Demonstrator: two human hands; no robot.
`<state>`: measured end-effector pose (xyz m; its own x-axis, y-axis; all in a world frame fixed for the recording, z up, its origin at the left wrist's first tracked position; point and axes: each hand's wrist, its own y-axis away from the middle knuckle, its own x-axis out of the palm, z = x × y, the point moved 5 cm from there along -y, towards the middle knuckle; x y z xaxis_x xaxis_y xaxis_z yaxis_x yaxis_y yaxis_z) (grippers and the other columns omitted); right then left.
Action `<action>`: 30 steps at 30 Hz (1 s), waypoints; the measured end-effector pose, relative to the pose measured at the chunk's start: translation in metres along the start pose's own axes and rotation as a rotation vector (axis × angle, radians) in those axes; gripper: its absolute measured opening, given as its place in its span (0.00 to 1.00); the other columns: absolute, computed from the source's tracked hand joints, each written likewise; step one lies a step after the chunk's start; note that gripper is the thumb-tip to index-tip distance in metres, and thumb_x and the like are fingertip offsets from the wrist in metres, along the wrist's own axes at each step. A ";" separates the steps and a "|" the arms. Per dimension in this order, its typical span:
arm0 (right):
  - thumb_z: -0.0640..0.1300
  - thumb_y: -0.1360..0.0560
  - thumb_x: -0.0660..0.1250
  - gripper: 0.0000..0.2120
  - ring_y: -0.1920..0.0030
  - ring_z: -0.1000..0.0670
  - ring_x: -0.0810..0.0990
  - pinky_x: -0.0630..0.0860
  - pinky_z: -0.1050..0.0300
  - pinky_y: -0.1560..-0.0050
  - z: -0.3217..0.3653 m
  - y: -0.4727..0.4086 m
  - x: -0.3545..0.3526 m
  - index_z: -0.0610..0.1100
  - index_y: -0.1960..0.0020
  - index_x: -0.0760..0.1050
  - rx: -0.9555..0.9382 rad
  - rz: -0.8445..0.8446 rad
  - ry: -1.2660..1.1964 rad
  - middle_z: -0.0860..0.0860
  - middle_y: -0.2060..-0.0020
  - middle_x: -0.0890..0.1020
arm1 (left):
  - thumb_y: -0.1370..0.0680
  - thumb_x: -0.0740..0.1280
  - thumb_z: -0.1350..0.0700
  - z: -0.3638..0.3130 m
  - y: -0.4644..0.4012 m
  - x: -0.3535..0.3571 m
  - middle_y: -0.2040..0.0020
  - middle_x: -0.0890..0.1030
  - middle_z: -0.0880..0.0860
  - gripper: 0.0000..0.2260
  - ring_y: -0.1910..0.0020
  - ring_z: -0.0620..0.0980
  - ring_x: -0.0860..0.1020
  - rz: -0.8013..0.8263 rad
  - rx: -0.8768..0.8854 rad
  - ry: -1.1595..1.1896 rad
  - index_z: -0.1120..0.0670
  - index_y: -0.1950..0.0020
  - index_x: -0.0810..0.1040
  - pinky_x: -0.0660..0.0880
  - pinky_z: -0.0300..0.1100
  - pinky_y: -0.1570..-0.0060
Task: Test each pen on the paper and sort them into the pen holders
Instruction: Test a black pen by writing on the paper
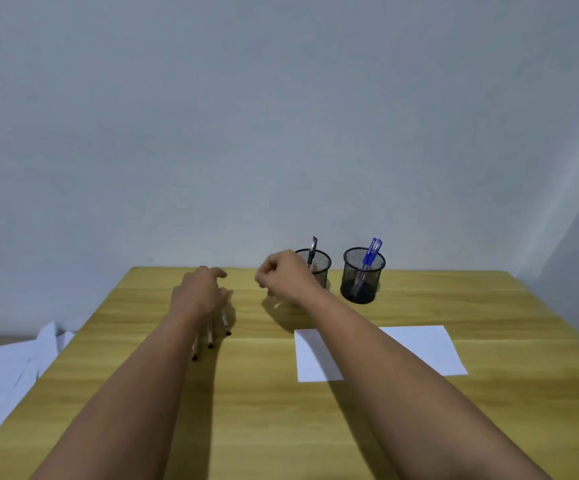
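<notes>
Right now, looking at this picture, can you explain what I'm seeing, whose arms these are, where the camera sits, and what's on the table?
There is one picture, from a camera worn on a person's head, looking down over their own bare arms. No robot is involved. The left hand is over a few loose pens lying on the wooden table. The right hand is curled in front of the left mesh holder, which has one dark pen; whether it holds anything I cannot tell. The right mesh holder contains blue pens. A white paper sheet lies near the right forearm.

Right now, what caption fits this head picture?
Two hands reach over loose pens near two holders and paper.
</notes>
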<state>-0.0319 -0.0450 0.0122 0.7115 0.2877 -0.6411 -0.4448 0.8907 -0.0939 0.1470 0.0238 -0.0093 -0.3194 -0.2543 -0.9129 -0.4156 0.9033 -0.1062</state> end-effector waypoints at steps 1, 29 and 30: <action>0.40 0.24 0.75 0.05 0.64 0.47 0.86 0.87 0.43 0.48 -0.003 0.001 0.016 0.43 0.59 0.84 0.023 0.054 0.025 0.44 0.58 0.90 | 0.23 0.66 0.51 0.010 0.002 0.002 0.35 0.78 0.53 0.18 0.37 0.57 0.76 0.003 -0.013 -0.022 0.45 0.33 0.78 0.76 0.53 0.42; 0.44 0.17 0.71 0.09 0.75 0.54 0.73 0.70 0.62 0.73 -0.001 0.034 -0.072 0.40 0.52 0.84 0.139 -0.228 -0.616 0.49 0.68 0.79 | 0.19 0.67 0.51 -0.079 0.035 -0.013 0.56 0.85 0.45 0.08 0.55 0.50 0.80 -0.219 0.461 0.362 0.49 0.45 0.84 0.77 0.49 0.54; 0.47 0.15 0.68 0.12 0.76 0.54 0.72 0.69 0.61 0.72 -0.004 0.035 -0.075 0.41 0.53 0.84 0.118 -0.239 -0.576 0.50 0.71 0.78 | 0.18 0.66 0.50 -0.094 0.040 -0.014 0.58 0.85 0.45 0.08 0.56 0.50 0.80 -0.207 0.506 0.363 0.48 0.45 0.84 0.76 0.49 0.56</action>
<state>-0.1026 -0.0367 0.0540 0.9769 0.1904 -0.0972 -0.1982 0.9770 -0.0781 0.0548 0.0307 0.0361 -0.5800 -0.4612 -0.6715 -0.0760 0.8514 -0.5190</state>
